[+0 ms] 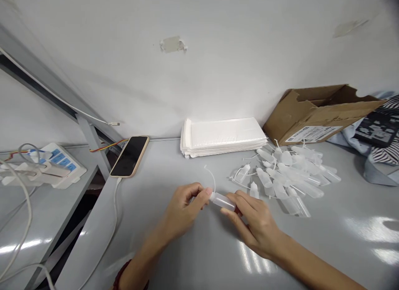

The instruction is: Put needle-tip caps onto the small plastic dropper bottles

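Note:
Between my two hands lies a small translucent squeeze bottle [223,201], tilted, its narrow tip pointing left. My left hand [186,205] pinches the tip end with thumb and fingers, which hide the tip. A thin white cap strap curls up from the bottle's neck. Around the bottle's base, my right hand [254,219] is closed, fingers above and thumb below. Just right of my hands is a loose pile of similar translucent bottles [293,173], several with white tips and thin straps.
A stack of white padded envelopes [222,136] sits against the wall. Behind the pile stands an open cardboard box [321,115], with striped fabric [388,140] beside it. To the left are a phone [130,157] on a white cable and a power strip [64,165].

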Demonstrator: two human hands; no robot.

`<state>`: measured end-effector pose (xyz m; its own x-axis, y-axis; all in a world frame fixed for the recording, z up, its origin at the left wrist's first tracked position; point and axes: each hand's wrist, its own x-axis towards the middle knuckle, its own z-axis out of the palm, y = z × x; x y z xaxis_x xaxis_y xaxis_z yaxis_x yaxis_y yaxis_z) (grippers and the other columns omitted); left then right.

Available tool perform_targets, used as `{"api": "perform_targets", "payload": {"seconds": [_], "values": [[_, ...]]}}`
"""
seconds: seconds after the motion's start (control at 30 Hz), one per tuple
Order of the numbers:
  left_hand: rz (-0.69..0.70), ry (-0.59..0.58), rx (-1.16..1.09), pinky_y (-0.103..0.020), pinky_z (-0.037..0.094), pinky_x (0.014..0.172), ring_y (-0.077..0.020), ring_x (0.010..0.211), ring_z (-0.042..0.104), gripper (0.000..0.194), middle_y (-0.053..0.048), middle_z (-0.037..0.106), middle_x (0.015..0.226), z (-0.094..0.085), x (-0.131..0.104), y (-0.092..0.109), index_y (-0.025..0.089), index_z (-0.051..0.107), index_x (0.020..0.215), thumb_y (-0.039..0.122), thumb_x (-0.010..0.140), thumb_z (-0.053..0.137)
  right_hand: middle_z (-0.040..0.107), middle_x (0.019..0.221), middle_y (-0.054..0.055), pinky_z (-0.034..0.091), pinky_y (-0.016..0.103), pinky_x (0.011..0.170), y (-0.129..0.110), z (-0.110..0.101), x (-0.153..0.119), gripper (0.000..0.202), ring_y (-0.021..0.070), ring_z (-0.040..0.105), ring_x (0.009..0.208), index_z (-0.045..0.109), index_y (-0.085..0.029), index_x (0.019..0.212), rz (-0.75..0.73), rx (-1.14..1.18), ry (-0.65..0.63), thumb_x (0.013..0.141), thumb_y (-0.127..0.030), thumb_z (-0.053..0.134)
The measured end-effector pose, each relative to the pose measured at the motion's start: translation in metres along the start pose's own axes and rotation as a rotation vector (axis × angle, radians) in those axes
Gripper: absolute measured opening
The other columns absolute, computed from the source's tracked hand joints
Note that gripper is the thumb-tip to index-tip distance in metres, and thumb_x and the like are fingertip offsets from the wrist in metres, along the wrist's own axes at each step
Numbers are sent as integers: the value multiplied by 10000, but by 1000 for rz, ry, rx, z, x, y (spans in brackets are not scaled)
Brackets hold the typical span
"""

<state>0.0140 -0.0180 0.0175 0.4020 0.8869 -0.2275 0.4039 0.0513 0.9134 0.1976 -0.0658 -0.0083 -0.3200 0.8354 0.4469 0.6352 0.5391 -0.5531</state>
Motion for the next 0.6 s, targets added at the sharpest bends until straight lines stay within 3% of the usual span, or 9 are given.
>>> {"api": "perform_targets", "payload": {"seconds": [0.13,0.23,0.3,0.47,0.6], "values": [[68,-40,7,-236,346,587,-137,668,444,321,2,485,697,-3,-1,-1,172,540,685,391,898,441,426,635,-14,346,252,526,-5,-6,4,249,116,411,559,561,-165,790,334,315,-138,926,-312,413],[120,-85,25,-248,378,651,-148,733,475,275,-11,513,765,-6,-1,-1,175,575,762,362,909,438,371,605,-27,274,253,508,-5,-9,9,368,107,347,551,511,-174,665,635,590,-229,894,-451,438],[142,-105,46,-254,390,684,-153,762,489,258,-16,520,787,-7,-1,-1,176,578,788,346,917,432,313,578,-40,216,253,493,-2,-9,11,402,97,280,533,460,-179,620,756,770,-262,860,-502,466],[187,-90,122,-260,415,693,-173,820,503,195,-34,535,829,-6,-2,-2,184,572,829,297,910,435,253,515,-61,155,261,484,1,-8,12,390,93,205,510,470,-178,636,823,951,-294,849,-505,473],[231,-43,147,-275,436,738,-188,870,532,173,-44,592,862,-7,1,-2,195,602,866,298,896,467,323,561,-39,228,249,480,-1,-11,12,400,97,292,518,469,-177,616,696,663,-239,879,-477,446]]}}
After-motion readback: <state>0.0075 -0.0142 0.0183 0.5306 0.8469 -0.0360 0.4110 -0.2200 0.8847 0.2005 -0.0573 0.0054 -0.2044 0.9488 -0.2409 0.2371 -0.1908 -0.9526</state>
